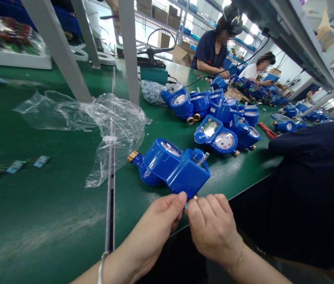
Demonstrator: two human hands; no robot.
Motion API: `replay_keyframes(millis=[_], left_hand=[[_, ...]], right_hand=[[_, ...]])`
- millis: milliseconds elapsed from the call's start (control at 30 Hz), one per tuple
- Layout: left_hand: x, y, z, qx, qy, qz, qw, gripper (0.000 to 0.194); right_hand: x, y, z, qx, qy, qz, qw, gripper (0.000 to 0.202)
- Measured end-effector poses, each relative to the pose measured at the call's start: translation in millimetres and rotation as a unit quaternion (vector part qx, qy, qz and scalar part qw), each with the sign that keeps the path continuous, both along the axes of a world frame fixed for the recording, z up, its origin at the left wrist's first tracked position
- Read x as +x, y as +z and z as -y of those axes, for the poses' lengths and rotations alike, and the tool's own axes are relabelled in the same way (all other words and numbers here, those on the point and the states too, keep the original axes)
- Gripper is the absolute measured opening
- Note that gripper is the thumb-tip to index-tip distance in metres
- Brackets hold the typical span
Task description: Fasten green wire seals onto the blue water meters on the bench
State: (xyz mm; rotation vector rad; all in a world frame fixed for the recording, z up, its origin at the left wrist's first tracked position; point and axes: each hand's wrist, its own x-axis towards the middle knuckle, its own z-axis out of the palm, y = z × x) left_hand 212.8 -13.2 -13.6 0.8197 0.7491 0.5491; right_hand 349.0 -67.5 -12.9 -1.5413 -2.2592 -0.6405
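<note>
A blue meter with brass-coloured ends (161,161) lies on the green table (51,213), near its front edge. Just in front of it, my left hand (162,215) and my right hand (211,225) meet with fingers pinched together. A tiny light-blue bit shows between the fingertips, too small and too covered to name. The left thumb lies on top of its curled fingers, and the right fingers are folded into a loose fist. Behind the meter, another blue meter with a display and a round dial (215,136) rests at the edge of a pile.
Crumpled clear plastic (119,122) lies left of the meter, across a metal strip. Grey posts (129,51) rise from the table. Small light-blue pieces (15,166) sit at left. Red-handled pliers (267,130) lie at right, beside a person's dark sleeve (311,157). Two people sit farther back.
</note>
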Motion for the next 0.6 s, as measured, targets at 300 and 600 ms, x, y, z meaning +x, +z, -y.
replay_keyframes(millis=[300,600], left_hand=[[9,5.5,-2,-0.02,0.012,-0.001,1.0,0.042],[-62,36.4,-58,0.521,0.085,-0.326,0.785,0.031]], right_hand=[[-26,-7.1,-3,-0.09,-0.092,-0.329,0.936,0.025],[-22,-31.5,19,-0.067,-0.141,-0.564,0.811,0.028]])
